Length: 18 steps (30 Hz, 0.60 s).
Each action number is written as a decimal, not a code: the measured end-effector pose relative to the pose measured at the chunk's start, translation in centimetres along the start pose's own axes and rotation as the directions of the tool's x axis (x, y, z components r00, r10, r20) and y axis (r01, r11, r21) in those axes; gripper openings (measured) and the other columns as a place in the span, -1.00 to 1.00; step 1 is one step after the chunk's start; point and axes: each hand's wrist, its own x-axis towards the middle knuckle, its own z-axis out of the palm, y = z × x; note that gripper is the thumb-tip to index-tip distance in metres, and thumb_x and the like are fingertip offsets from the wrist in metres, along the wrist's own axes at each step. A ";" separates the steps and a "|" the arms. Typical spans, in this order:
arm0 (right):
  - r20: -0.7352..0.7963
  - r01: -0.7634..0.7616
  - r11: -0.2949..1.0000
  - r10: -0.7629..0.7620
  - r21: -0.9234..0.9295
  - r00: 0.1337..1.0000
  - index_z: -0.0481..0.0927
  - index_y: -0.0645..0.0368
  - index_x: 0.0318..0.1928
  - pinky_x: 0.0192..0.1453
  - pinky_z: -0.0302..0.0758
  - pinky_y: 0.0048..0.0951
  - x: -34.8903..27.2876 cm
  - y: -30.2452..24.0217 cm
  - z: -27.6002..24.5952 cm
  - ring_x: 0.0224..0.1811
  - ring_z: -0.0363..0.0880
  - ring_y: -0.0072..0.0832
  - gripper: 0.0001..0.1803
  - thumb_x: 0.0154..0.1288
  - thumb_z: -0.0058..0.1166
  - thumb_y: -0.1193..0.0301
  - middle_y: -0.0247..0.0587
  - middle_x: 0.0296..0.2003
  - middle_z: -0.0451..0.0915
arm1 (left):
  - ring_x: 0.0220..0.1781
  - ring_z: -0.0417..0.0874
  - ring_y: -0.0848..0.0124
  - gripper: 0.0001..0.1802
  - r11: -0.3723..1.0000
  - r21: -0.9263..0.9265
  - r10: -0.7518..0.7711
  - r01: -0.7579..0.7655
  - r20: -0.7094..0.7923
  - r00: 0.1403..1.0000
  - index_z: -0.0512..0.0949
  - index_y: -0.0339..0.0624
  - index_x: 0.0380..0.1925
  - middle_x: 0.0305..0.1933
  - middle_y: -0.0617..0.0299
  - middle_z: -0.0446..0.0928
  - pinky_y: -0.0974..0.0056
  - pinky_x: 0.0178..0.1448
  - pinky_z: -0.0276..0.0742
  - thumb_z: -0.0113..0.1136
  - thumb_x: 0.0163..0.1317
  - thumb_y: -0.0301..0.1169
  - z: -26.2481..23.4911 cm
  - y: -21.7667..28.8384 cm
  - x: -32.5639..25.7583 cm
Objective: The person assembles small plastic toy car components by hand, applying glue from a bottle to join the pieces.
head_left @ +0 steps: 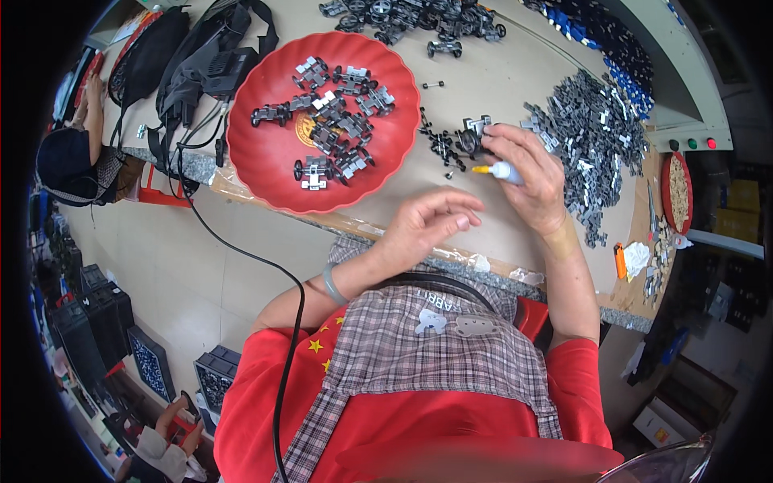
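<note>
My right hand (527, 173) is closed around a small pale squeeze bottle (506, 171) with a yellow tip that points left. At its fingertips is a small grey and black toy car chassis (475, 133) with wheels; whether the fingers grip it or only touch it is unclear. My left hand (431, 225) hovers by the table's near edge, fingers loosely curved and apart, holding nothing. Short black wheel axles (441, 145) lie in a loose cluster left of the chassis. Several assembled chassis (314, 171) sit in a red scalloped tray (248, 173) to the left.
Grey plastic parts (596, 137) are heaped at the right, with blue pieces (632, 80) behind. More wheeled chassis (419, 16) pile up at the back. A black cable (241, 248) hangs past the table edge. An orange object (619, 261) lies at right. Another person (76, 165) sits far left.
</note>
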 end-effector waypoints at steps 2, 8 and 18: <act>-0.017 0.023 0.999 -0.023 -0.022 1.000 0.61 0.17 -0.18 -0.31 0.63 -0.43 -0.8 -1.0 -0.3 -0.27 0.67 -0.33 -0.62 -0.12 0.24 0.64 -0.17 -0.17 0.63 | -0.01 0.59 0.42 -0.70 1.000 -0.012 0.027 -0.027 -0.004 1.000 0.44 -0.30 0.05 0.04 0.13 0.53 0.30 0.09 0.50 0.02 0.33 -0.49 0.0 0.3 0.1; 0.228 -0.520 0.196 0.733 0.832 0.641 0.57 0.17 -0.10 -0.47 0.42 -0.65 -4.3 -4.4 0.0 -0.47 0.52 -0.59 -0.69 0.09 0.21 0.62 -0.21 -0.34 0.59 | 0.11 0.50 0.39 -0.53 0.992 -0.032 0.115 -0.123 -0.195 0.974 0.31 -0.34 0.18 0.16 0.10 0.44 0.28 0.12 0.44 0.07 0.29 -0.40 0.8 0.9 0.2; 0.578 0.000 -0.707 0.578 0.707 0.577 0.47 0.09 -0.10 -0.49 0.28 -0.67 -6.9 -7.5 3.1 -0.52 0.29 -0.71 -0.80 0.28 0.12 0.49 -0.29 -0.21 0.54 | 0.36 0.25 0.31 -0.38 0.964 -0.081 0.246 -0.255 -0.106 0.963 0.23 -0.35 0.28 0.32 0.05 0.27 0.17 0.34 0.27 0.13 0.24 -0.40 1.0 0.7 0.1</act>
